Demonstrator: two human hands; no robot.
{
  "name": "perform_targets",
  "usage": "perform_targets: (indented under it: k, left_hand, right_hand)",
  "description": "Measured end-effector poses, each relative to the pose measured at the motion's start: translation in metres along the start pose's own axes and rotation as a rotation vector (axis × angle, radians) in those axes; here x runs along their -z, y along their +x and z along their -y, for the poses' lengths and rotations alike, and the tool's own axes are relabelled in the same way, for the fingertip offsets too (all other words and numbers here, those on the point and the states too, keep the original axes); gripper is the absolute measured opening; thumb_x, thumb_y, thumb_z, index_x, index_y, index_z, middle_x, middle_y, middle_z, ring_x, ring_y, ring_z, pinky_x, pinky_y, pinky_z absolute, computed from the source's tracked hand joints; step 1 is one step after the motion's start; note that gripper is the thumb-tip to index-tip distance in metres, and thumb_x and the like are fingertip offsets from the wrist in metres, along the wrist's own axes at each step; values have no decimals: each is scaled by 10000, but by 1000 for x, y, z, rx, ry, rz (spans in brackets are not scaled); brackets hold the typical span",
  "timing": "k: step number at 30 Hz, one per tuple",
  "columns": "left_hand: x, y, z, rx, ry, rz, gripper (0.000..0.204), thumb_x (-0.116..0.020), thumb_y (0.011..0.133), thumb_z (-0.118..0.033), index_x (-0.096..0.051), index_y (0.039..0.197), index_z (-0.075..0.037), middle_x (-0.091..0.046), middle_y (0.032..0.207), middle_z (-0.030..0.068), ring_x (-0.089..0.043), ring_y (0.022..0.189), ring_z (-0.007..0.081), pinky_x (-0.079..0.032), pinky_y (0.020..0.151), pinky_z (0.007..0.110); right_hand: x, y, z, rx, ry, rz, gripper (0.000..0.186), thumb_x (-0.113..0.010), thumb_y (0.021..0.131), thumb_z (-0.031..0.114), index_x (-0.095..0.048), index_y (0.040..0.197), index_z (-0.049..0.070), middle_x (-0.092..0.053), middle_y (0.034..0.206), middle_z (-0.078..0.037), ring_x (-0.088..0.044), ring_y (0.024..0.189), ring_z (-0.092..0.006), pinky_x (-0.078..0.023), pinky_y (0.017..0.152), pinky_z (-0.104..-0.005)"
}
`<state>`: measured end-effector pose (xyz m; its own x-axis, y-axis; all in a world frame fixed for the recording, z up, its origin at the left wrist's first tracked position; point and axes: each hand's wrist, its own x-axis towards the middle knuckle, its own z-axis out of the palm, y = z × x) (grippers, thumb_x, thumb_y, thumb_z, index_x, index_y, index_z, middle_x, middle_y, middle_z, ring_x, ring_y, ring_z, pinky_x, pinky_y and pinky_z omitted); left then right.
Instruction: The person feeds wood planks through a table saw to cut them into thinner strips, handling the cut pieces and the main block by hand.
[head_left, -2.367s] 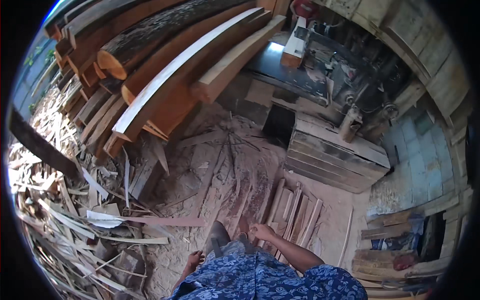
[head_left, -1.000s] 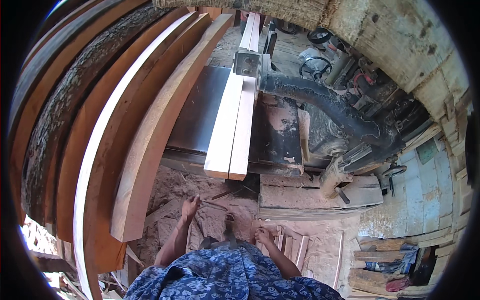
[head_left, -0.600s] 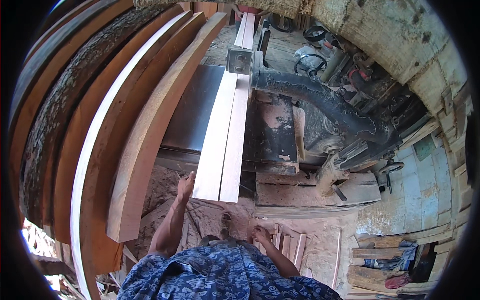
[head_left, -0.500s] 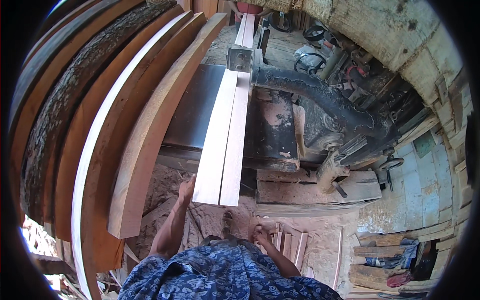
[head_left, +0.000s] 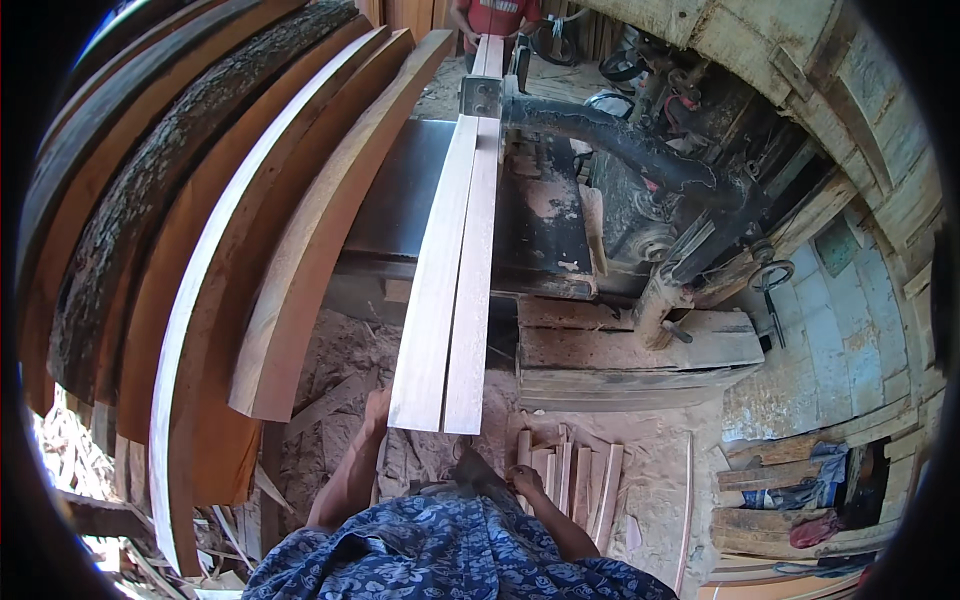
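Observation:
A long pale plank [head_left: 430, 330], split lengthwise by a narrow dark cut, reaches from the saw machine over its dark metal table [head_left: 385, 215] toward me. At the plank's near left corner is my left hand [head_left: 378, 408]. It closes on the edge, with its fingertips hidden by the wood. My right hand [head_left: 523, 482] hangs low by my waist, fingers loosely bent and apart, with no object visible in it. Farther along, the plank passes a square metal guide block [head_left: 480, 97]. A person in a red shirt [head_left: 494, 18] stands at the far end with hands by the plank.
Thick curved timber slabs [head_left: 330, 230] stand along the left. A dark machine arm [head_left: 610, 145] curves to the right, above a wooden box-like base [head_left: 640, 340]. Short wood strips [head_left: 575, 480] lie on the sawdust-covered floor [head_left: 650, 440] beside my right hand. A handwheel [head_left: 778, 275] is at right.
The plank has come farther toward me past the table's near edge, and my left hand has moved back with it. More of the person in red shows. My view has shifted.

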<state>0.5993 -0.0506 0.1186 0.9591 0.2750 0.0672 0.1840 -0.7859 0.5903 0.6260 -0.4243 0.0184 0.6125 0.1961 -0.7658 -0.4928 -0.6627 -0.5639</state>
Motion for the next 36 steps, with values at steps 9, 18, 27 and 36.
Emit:
perform_targets:
  k: [9, 18, 27, 36]
  left_hand:
    - [-5, -78, -3, -346, 250, -178, 206, -526, 754, -150, -590, 942, -95, -601, 780, 116, -599, 619, 255, -445, 485, 364]
    - [-8, -173, -11, -183, 261, -58, 310, -513, 697, -38, -571, 1001, -36, -543, 865, 121, -483, 695, 280, -325, 569, 379]
    - [-9, -251, -55, -307, -994, -145, 295, -487, 744, -103, -558, 1022, -33, -539, 948, 134, -494, 779, 277, -350, 618, 367]
    - [-82, -322, 37, -514, -1174, -289, 366, -444, 810, -167, -511, 1139, -20, -562, 960, 126, -522, 868, 278, -386, 680, 392]
  right_hand:
    - [-22, -58, -44, -20, 12, -44, 326, -494, 792, 269, -601, 1017, 58, -640, 906, -116, -621, 818, -210, -483, 702, -311]
    - [-32, -113, -53, 210, 44, -103, 336, -505, 817, 271, -577, 1045, 35, -624, 885, -112, -608, 796, -195, -485, 678, -311]
    - [-58, -148, -50, 339, 481, 169, 631, -523, 793, 510, -419, 1226, 62, -536, 1093, -129, -553, 940, -229, -450, 791, -369]
    - [-83, -256, -22, 322, 453, 264, 825, -413, 757, 678, -224, 1368, 156, -360, 1319, -146, -428, 1147, -279, -408, 874, -406]
